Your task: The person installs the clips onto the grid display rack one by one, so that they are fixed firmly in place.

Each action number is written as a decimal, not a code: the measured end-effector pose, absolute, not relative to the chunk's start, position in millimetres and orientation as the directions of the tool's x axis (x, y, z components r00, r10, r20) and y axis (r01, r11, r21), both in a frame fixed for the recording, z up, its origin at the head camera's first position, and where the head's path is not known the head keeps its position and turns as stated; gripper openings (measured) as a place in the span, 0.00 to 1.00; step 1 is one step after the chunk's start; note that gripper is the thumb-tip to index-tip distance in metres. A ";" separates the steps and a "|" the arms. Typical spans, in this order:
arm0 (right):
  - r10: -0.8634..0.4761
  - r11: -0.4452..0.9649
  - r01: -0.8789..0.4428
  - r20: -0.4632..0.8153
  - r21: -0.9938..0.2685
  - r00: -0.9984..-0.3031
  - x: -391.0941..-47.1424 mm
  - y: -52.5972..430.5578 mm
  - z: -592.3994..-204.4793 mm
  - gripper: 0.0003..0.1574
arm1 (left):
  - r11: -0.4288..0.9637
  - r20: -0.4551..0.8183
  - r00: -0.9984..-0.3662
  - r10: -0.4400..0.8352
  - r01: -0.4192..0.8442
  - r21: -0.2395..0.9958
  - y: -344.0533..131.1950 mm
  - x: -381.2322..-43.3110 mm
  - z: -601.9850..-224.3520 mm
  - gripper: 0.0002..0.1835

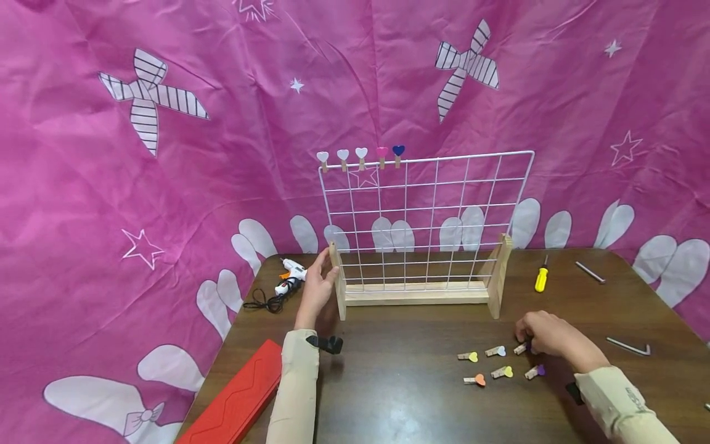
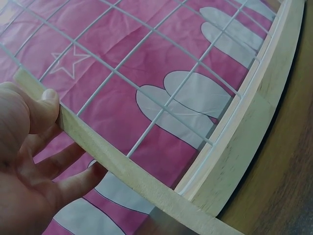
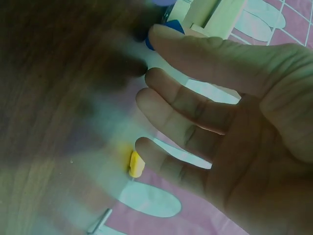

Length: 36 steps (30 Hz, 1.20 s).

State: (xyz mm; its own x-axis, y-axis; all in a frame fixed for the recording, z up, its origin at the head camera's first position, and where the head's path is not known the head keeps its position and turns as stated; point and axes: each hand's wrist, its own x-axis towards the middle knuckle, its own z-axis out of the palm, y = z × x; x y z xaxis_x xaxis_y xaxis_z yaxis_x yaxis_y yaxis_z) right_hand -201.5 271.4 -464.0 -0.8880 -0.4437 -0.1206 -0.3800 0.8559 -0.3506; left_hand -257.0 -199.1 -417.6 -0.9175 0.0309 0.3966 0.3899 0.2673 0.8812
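Observation:
In the head view a white wire grid rack point(image 1: 432, 213) stands upright in a wooden base point(image 1: 416, 298). My left hand point(image 1: 317, 290) holds the left wooden upright point(image 2: 117, 164), its thumb on the near face and the other fingers behind. Heart-topped clothespins, white, pink and dark blue point(image 1: 398, 152), are clipped along the top wire at the left. Low over the table, my right hand point(image 1: 549, 336) pinches a small clothespin point(image 1: 520, 349) with a blue heart point(image 3: 174, 26), the thumb against the heart; the index finger is hidden. Beside it lie several clothespins, including an orange-hearted one point(image 1: 474, 380).
A white glue gun point(image 1: 291, 274) with a black cord lies left of the rack, and a red box point(image 1: 244, 391) at the table's left edge. To the right are a yellow screwdriver point(image 1: 541, 279), a metal rod point(image 1: 590, 272) and an L-shaped key point(image 1: 628, 346). A pink curtain hangs behind.

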 end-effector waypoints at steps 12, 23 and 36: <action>-0.494 0.823 -0.427 -0.100 -0.375 -0.864 -200.1 272.8 -470.4 0.21 | 0.261 0.428 -0.903 0.045 0.424 0.867 -200.8 -257.0 -415.9 0.28; -0.541 0.760 -0.472 -0.035 -0.447 -0.840 -201.5 271.1 -445.9 0.12 | 0.266 0.429 -0.902 0.045 0.425 0.865 -200.9 -257.2 -415.8 0.28; -0.616 0.730 -0.624 0.126 -0.278 -0.777 -212.6 241.1 -363.3 0.14 | 0.288 0.439 -0.898 0.029 0.428 0.857 -198.8 -254.9 -416.0 0.27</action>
State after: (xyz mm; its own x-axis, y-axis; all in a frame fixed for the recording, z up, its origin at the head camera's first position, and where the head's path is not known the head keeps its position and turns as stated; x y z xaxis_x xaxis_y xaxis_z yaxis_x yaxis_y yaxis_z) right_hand -212.6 241.1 -363.3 -0.7773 -0.6163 0.1263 -0.6242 0.7302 -0.2779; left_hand -254.9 -198.8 -416.0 -0.8978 0.0289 0.4394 0.4284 0.2877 0.8566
